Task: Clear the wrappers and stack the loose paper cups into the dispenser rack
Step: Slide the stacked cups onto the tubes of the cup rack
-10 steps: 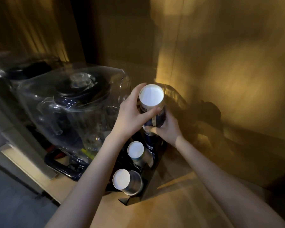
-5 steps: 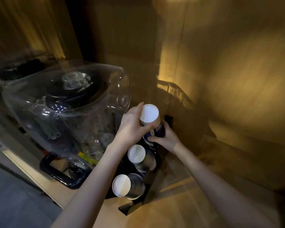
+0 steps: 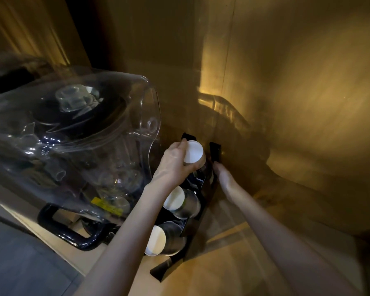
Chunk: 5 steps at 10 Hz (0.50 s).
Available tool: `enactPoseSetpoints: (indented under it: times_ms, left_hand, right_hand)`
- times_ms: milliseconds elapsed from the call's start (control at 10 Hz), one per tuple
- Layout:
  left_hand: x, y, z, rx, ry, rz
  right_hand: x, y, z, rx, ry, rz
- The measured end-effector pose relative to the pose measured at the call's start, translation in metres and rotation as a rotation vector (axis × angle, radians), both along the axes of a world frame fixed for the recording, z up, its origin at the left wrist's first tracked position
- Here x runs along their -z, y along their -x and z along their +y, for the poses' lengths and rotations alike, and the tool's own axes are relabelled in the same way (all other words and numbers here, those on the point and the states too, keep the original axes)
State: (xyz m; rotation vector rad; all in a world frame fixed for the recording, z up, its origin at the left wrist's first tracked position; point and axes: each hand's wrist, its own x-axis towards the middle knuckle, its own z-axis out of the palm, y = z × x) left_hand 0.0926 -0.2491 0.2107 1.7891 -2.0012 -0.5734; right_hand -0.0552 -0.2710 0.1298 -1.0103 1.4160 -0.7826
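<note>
My left hand [image 3: 175, 161] grips the top cup stack [image 3: 193, 154] in the black dispenser rack [image 3: 215, 152]; my right hand [image 3: 224, 178] rests against the rack's side, its grip unclear.

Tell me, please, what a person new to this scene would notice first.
First, the large clear blender jar with its black lid, filling the left side. Beside it, the left hand grips the top stack of paper cups in the black dispenser rack, with the right hand at its far side.
</note>
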Motion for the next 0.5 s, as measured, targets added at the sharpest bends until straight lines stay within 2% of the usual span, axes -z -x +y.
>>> enactPoseSetpoints:
  times_ms: [100,200,300,500]
  left_hand:
    - [0.000,0.001,-0.002,0.007,-0.005,-0.034]
    - [-0.001,0.003,0.000,0.003,-0.006,-0.029]
    - [-0.006,0.004,0.003,-0.005,-0.029,-0.017]
    - [-0.021,0.009,0.007,0.049,-0.084,-0.080]
  right_hand:
    - [-0.006,-0.006,-0.005,0.036,-0.063,-0.154]
    - [-0.008,-0.004,-0.009,-0.012,-0.071,-0.013]
    - [-0.022,0.004,-0.001,-0.021,-0.027,0.016]
    - [-0.064,0.036,0.034,0.098,0.141,-0.122]
